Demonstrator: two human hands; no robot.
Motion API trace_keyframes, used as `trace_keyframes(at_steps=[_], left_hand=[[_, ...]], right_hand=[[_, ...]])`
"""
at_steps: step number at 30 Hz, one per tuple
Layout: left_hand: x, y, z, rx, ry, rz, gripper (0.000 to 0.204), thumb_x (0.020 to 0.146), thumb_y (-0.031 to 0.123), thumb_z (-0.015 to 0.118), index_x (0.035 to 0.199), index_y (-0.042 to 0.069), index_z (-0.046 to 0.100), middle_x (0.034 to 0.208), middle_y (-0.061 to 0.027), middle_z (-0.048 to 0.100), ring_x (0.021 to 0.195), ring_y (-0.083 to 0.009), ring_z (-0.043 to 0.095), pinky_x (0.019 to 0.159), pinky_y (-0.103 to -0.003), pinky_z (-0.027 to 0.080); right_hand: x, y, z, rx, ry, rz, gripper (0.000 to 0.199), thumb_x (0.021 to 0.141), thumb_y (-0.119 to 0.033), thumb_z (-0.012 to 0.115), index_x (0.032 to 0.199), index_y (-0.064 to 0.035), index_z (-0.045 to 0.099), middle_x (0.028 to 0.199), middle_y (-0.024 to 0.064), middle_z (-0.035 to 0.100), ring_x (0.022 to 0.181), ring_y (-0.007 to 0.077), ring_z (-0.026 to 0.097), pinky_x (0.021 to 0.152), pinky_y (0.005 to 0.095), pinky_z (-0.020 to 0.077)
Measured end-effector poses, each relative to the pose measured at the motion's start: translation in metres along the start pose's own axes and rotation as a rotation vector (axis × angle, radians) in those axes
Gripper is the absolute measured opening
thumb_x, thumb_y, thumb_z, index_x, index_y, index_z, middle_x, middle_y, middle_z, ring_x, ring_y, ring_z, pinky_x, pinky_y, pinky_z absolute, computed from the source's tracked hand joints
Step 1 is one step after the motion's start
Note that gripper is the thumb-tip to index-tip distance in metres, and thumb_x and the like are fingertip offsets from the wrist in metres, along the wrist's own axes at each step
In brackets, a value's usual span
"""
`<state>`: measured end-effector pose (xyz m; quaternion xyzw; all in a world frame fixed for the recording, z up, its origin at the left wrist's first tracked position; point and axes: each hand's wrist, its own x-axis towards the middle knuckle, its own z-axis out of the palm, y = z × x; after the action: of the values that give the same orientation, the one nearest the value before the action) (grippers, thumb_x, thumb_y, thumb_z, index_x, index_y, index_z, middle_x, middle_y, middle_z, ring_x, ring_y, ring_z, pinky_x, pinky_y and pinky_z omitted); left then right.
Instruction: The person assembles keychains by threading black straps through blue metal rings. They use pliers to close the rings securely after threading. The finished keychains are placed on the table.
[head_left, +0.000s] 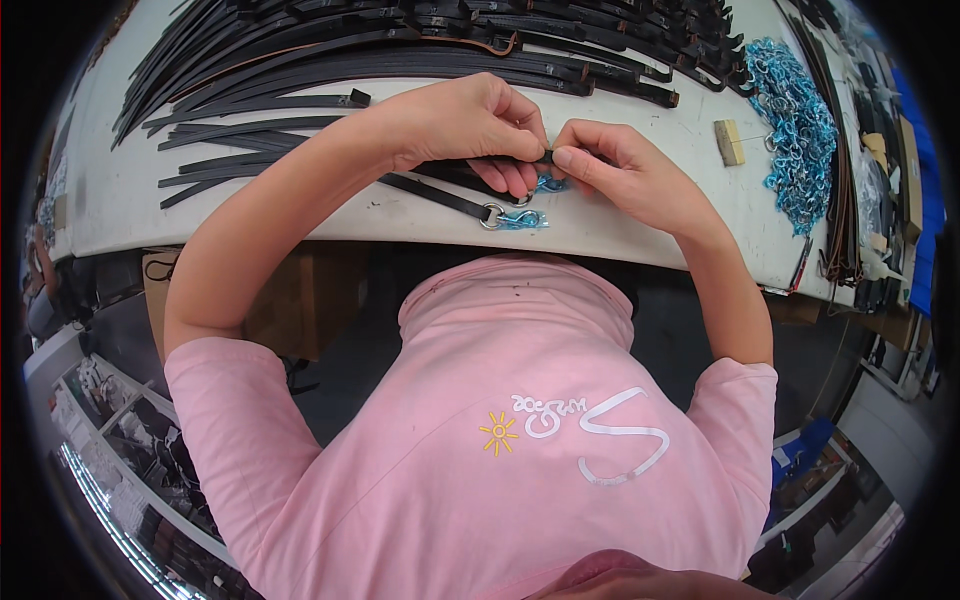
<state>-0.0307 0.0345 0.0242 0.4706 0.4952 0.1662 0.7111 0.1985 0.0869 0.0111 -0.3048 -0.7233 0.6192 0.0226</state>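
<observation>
Both hands meet over the white table and pinch the end of a black strap between their fingertips. My left hand closes on it from the left, its lower fingers curled beneath. Opposite, my right hand grips the same end with thumb and forefinger. Part of the strap is hidden behind the left fingers. Just below the fingertips shows a blue plastic-wrapped clip, partly covered. Nearer the table edge lies another black strap, with a metal ring and a blue-wrapped clip at its end.
Several loose black straps lie at the left. A large pile of black straps fills the far side. Toward the right are a small tan block and a heap of blue-wrapped metal clips. Dark brown straps lie along the right edge.
</observation>
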Motion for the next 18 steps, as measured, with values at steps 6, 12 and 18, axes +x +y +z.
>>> trace_keyframes(at_steps=[6,12,18], left_hand=[[-0.0035,0.0015,-0.0026,-0.068,-0.006,-0.019,0.024,0.098,0.020,0.061,0.107,-0.001,0.069,0.095,-0.0118,0.075,0.083,-0.0125,0.073,0.074,-0.020,0.058],[-0.0025,0.0001,-0.0025,-0.051,-0.001,-0.014,0.022,0.098,0.019,0.062,0.106,0.000,0.069,0.092,-0.0112,0.075,0.081,-0.0121,0.074,0.072,-0.020,0.058],[-0.0016,0.0005,-0.0006,-0.022,0.018,-0.013,0.017,0.097,0.020,0.064,0.099,0.003,0.069,0.090,-0.0096,0.075,0.079,-0.0109,0.073,0.071,-0.019,0.057]], right_hand=[[0.0006,0.0010,-0.0016,0.005,-0.007,-0.001,0.027,0.100,-0.027,0.056,0.092,-0.0027,0.065,0.068,-0.0014,0.052,0.063,0.0071,0.046,0.058,0.0258,0.0382],[0.0005,-0.0013,-0.0023,0.006,-0.017,0.007,0.028,0.101,-0.028,0.056,0.092,-0.0025,0.065,0.068,-0.0011,0.052,0.062,0.0075,0.046,0.058,0.0260,0.0385],[0.0018,0.0034,-0.0023,-0.020,-0.018,-0.017,0.029,0.101,-0.029,0.056,0.093,-0.0026,0.065,0.068,-0.0005,0.053,0.062,0.0080,0.047,0.058,0.0265,0.0394]])
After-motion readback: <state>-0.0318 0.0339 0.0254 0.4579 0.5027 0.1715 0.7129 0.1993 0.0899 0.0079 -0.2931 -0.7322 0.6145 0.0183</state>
